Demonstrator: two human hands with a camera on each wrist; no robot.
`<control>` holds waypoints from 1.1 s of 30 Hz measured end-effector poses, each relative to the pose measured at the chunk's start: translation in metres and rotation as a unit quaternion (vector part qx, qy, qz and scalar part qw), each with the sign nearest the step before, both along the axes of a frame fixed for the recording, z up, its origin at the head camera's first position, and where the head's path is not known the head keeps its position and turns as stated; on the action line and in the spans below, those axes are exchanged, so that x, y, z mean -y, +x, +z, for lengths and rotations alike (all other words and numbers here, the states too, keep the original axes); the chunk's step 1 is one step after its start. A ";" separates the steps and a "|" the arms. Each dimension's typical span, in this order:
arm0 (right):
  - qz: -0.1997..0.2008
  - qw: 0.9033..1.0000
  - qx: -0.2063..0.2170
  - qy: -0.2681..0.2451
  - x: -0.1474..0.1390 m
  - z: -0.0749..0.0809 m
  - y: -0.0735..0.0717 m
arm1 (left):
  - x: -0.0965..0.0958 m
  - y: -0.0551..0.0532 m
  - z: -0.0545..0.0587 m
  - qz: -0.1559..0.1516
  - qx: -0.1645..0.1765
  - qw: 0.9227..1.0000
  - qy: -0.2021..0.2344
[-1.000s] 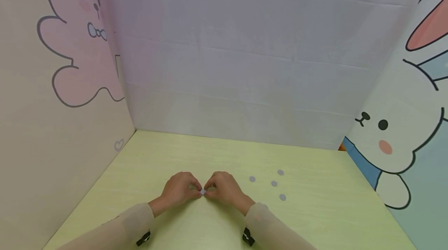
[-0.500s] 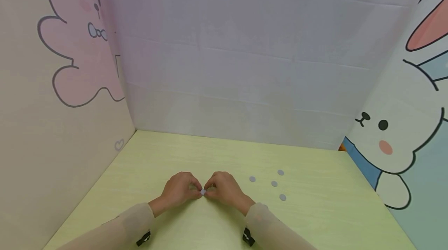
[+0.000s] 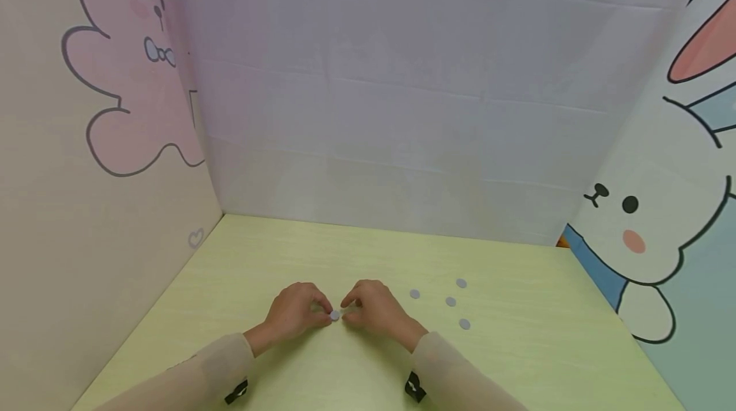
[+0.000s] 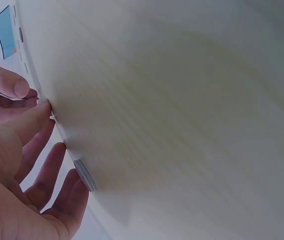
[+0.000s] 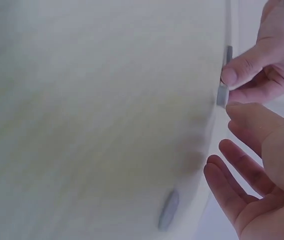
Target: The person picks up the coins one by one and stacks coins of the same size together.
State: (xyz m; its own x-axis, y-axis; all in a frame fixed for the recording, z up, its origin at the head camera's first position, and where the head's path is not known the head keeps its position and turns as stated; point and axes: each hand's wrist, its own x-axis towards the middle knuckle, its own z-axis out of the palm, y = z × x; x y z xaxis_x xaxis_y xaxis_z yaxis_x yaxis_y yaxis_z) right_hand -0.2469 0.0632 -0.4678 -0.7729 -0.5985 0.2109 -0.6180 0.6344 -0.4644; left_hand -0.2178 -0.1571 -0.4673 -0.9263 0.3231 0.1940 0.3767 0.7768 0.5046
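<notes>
Between the thumb and a finger of my left hand [image 3: 296, 310] a small grey disc [image 3: 335, 316] is pinched, close over the table. In the right wrist view that disc [image 5: 222, 95] shows edge-on at the left thumb. My right hand [image 3: 375, 307] is just to its right, fingers loosely bent with a gap between thumb and fingertips; it holds nothing. In the left wrist view a low grey stack of discs [image 4: 84, 176] stands by the left hand's outer fingers; in the head view it is hidden by that hand.
To the right on the pale yellow table [image 3: 276, 248] lie several loose grey discs [image 3: 451, 302]. Another disc [image 5: 169, 210] lies near the right hand in the right wrist view. A grey-white backdrop [image 3: 391, 142] and printed side panels [image 3: 644, 238] surround the table.
My right hand has let go of the disc and drawn slightly right, its thumb and finger parting. The left hand has stayed in place with the disc, whose face now shows rounder.
</notes>
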 end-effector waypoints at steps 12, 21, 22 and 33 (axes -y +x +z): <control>-0.027 0.999 0.020 -0.008 -0.055 0.015 0.007 | -0.001 0.000 0.001 0.006 0.018 1.000 0.003; -0.035 0.999 0.025 -0.006 -0.094 0.008 0.016 | -0.001 0.002 0.002 0.012 0.021 1.000 0.000; -0.034 0.999 0.024 -0.007 -0.097 0.007 0.017 | -0.001 0.002 0.002 0.013 0.021 1.000 0.000; -0.010 1.000 -0.003 0.003 -0.114 0.001 0.030 | -0.001 0.001 0.000 0.006 0.019 1.000 -0.004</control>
